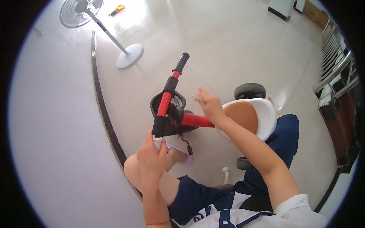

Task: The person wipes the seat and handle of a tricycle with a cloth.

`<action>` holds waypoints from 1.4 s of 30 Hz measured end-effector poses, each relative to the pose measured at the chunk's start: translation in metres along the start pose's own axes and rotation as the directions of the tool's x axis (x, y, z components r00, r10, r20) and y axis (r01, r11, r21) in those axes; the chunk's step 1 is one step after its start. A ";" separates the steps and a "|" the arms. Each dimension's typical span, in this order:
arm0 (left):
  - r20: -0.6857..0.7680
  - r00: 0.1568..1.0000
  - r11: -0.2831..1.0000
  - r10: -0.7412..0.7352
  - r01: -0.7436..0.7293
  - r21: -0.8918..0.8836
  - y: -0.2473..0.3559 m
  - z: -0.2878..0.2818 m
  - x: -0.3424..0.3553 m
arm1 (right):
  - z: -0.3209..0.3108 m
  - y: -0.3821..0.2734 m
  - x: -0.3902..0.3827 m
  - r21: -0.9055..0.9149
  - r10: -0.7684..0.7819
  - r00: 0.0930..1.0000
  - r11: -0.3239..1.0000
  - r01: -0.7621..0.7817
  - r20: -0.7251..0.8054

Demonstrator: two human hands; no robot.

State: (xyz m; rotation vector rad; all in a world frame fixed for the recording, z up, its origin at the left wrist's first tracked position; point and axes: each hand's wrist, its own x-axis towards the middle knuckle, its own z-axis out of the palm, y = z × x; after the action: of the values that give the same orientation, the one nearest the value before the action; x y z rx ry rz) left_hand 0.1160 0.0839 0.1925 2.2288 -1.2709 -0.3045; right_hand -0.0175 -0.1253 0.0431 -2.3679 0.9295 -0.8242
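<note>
A red and black tricycle handlebar (165, 102) runs upright in front of me, above a dark basket (155, 100). My left hand (150, 157) grips a white cloth (158, 141) against the handlebar's lower end. My right hand (210, 106) is raised to the right of the handlebar, blurred, its fingers bent around a small whitish thing that I cannot make out. Beneath my right arm are the red frame tube (195, 120) and a white seat with an orange pad (241, 116). A dangling dark cable (188, 146) hangs below the handlebar.
A standing fan (129, 55) and a yellow-green object (117, 10) are at the back left, beside a white wall (57, 125). Pillars (279, 9) stand at the back; a metal railing (332, 68) runs along the right. Tricycle wheels (249, 91) and my legs (285, 133) surround the seat.
</note>
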 end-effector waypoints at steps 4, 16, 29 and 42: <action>0.032 0.997 0.997 -0.065 0.066 -0.039 0.005 -0.003 -0.001 | -0.042 -0.033 0.035 0.315 0.149 0.921 0.948 -0.031 -0.359; -0.001 1.000 1.000 -0.001 0.001 -0.013 -0.001 0.001 0.000 | -0.009 -0.133 0.032 0.166 -0.481 0.860 0.847 0.506 -0.169; -0.011 0.999 0.994 -0.032 0.033 0.109 0.009 -0.006 0.000 | -0.025 -0.102 0.062 0.105 -0.498 0.860 0.855 0.508 -0.109; -0.003 1.000 0.996 -0.005 0.005 0.089 0.006 -0.004 0.002 | -0.036 -0.104 0.029 0.415 -0.255 0.912 0.827 0.378 -0.322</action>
State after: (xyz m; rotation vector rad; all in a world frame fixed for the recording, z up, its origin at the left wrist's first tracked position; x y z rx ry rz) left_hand 0.1141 0.0814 0.1998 2.3063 -1.3004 -0.2514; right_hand 0.0220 -0.0842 0.1417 -2.0313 0.3482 -1.3419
